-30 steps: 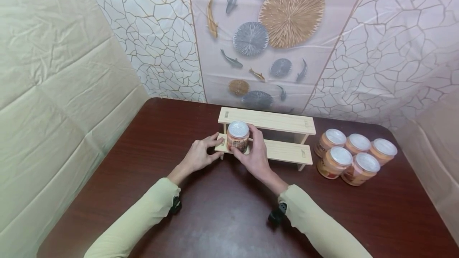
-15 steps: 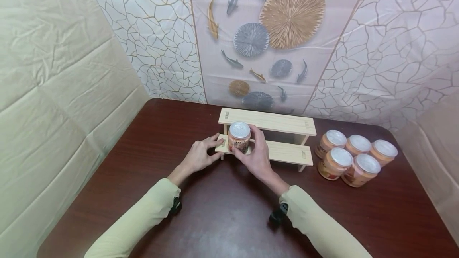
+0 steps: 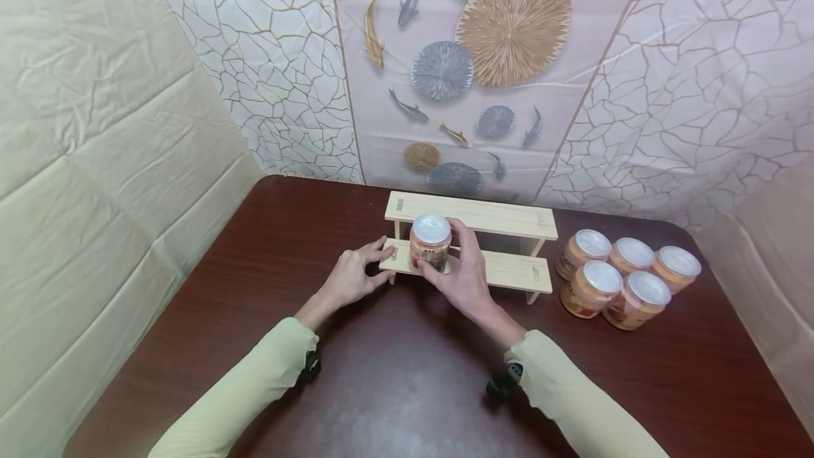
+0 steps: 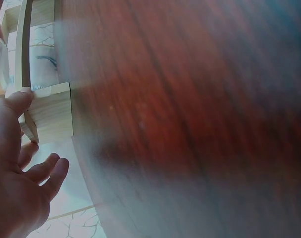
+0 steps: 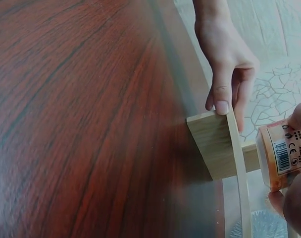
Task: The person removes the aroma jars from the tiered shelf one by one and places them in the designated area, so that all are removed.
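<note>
My right hand (image 3: 464,271) holds a jar (image 3: 431,246) with a silvery-white lid and an orange label, thumb in front and fingers around its far right side. In the right wrist view the jar (image 5: 281,156) shows a barcode, and a small gap separates it from the board below. That board is the lower step of a pale two-tier wooden shelf (image 3: 509,271). Thumb and fingers of my left hand (image 3: 350,274) pinch its left end. In the left wrist view, the left hand (image 4: 17,178) has its other fingers loosely bent beside the shelf's leg (image 4: 51,114).
Several similar jars (image 3: 600,278) stand grouped on the dark red-brown table (image 3: 381,387), right of the shelf. The upper board (image 3: 470,212) lies behind the lower one. Patterned cloth (image 3: 299,76) hangs behind the table, with plain cloth (image 3: 95,161) along the left side.
The jar and my right hand have shifted slightly to the right along the lower board. My left hand stays on the board's left end.
</note>
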Motion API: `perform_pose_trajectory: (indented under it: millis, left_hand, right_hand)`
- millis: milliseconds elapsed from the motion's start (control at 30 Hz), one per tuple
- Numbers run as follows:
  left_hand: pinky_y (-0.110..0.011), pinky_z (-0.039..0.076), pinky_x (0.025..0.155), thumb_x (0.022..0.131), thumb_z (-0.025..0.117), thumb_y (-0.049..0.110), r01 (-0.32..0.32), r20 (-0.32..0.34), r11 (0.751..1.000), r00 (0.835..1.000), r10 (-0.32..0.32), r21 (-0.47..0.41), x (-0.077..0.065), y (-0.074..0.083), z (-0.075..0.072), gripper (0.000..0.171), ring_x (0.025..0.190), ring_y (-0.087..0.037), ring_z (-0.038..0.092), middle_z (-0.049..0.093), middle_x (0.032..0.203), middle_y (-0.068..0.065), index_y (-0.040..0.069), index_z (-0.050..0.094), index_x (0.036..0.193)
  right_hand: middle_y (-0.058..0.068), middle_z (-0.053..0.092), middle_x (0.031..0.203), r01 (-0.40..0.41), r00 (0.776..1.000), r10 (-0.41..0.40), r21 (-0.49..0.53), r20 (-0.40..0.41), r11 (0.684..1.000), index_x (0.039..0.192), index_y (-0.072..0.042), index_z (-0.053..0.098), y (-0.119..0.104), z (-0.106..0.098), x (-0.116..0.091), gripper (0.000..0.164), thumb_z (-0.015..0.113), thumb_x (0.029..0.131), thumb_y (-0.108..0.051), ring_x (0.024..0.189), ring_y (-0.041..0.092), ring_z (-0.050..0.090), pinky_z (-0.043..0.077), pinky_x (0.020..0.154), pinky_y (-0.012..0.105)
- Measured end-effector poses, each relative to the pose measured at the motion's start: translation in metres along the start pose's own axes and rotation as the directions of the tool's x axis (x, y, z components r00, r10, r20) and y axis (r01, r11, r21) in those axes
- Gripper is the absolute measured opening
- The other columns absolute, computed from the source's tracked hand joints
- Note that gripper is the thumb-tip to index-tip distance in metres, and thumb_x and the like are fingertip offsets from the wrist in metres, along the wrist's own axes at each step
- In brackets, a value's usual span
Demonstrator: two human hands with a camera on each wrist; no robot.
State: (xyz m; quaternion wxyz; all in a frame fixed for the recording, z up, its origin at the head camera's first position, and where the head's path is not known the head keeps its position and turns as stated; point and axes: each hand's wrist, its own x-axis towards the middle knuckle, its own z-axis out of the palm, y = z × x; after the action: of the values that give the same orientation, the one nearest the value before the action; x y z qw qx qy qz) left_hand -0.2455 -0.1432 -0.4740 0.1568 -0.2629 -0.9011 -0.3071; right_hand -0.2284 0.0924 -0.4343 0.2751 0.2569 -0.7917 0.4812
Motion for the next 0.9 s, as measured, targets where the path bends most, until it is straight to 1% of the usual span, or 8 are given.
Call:
perform_pose_trajectory:
  millis: [100,300,433,533,600,700,833,900]
  left_hand:
    - [-0.046,0.052,0.091,0.084,0.084,0.02,-0.003,-0.001,1.0,1.0,0.003,0.004,0.0,-0.001,0.0,0.047,0.117,-0.035,0.061,0.058,0.136,-0.02,0.006,0.07,0.126]
    - [-0.046,0.052,0.092,0.084,0.083,0.02,0.008,0.005,1.0,1.0,-0.008,0.004,-0.001,0.0,0.0,0.047,0.118,-0.034,0.061,0.058,0.136,-0.019,0.007,0.071,0.126]
    - [-0.046,0.051,0.092,0.083,0.084,0.02,0.008,0.006,1.0,1.0,-0.008,-0.001,-0.001,0.0,0.0,0.047,0.118,-0.035,0.06,0.059,0.136,-0.019,0.006,0.07,0.126]
    - [-0.047,0.051,0.092,0.083,0.084,0.02,0.01,0.007,1.0,1.0,-0.01,-0.008,-0.001,0.001,-0.001,0.048,0.118,-0.035,0.06,0.059,0.136,-0.02,0.006,0.07,0.127]
    - [-0.047,0.051,0.092,0.084,0.083,0.02,0.011,0.007,1.0,1.0,-0.011,-0.006,-0.001,0.001,-0.001,0.047,0.118,-0.036,0.06,0.059,0.135,-0.02,0.006,0.07,0.127]
    - [-0.046,0.051,0.092,0.084,0.083,0.02,0.009,0.009,1.0,1.0,-0.009,-0.004,0.0,0.001,-0.001,0.047,0.118,-0.036,0.06,0.058,0.136,-0.02,0.006,0.07,0.127]
    - [-0.046,0.051,0.091,0.085,0.083,0.02,0.002,0.012,1.0,1.0,-0.002,-0.005,0.0,0.001,-0.001,0.047,0.118,-0.036,0.059,0.058,0.136,-0.02,0.006,0.07,0.127]
    - [-0.046,0.052,0.091,0.084,0.083,0.02,-0.003,0.01,1.0,1.0,0.003,-0.006,0.0,0.001,-0.001,0.047,0.118,-0.036,0.06,0.058,0.136,-0.021,0.005,0.069,0.127]
  right_hand:
    - [0.021,0.055,0.126,0.016,1.0,-0.016,-0.008,-0.006,1.0,0.137,0.006,0.046,0.0,-0.004,0.0,0.083,0.09,0.068,-0.009,0.104,0.032,0.056,0.048,0.089,0.047]
    - [0.02,0.056,0.124,0.003,1.0,-0.003,0.001,0.0,1.0,0.137,0.005,0.046,-0.002,-0.015,0.0,0.083,0.09,0.068,-0.01,0.102,0.03,0.058,0.049,0.087,0.045]
    - [0.02,0.057,0.125,0.015,1.0,-0.015,0.027,-0.001,1.0,0.137,0.005,0.048,-0.003,-0.023,0.0,0.083,0.09,0.066,-0.005,0.104,0.03,0.058,0.052,0.085,0.047]
    - [0.021,0.057,0.125,0.023,1.0,-0.023,0.041,0.001,0.999,0.136,0.006,0.048,-0.003,-0.029,0.0,0.084,0.09,0.064,0.001,0.105,0.031,0.059,0.053,0.085,0.044]
    - [0.022,0.057,0.124,0.023,1.0,-0.023,0.042,0.002,0.999,0.136,0.008,0.047,-0.005,-0.034,0.001,0.085,0.09,0.063,0.004,0.105,0.033,0.06,0.054,0.085,0.04]
    - [0.026,0.057,0.121,0.023,1.0,-0.023,0.038,-0.005,0.999,0.134,0.012,0.047,-0.014,-0.042,0.003,0.084,0.089,0.061,0.01,0.102,0.036,0.061,0.054,0.084,0.037]
    - [0.03,0.057,0.117,0.026,1.0,-0.026,0.023,-0.008,0.999,0.13,0.018,0.046,-0.035,-0.058,0.008,0.08,0.087,0.061,0.015,0.098,0.038,0.061,0.055,0.08,0.04]
    - [0.031,0.058,0.116,0.018,1.0,-0.018,0.007,-0.005,1.0,0.129,0.019,0.046,-0.043,-0.065,0.01,0.079,0.086,0.061,0.016,0.097,0.037,0.062,0.055,0.08,0.039]
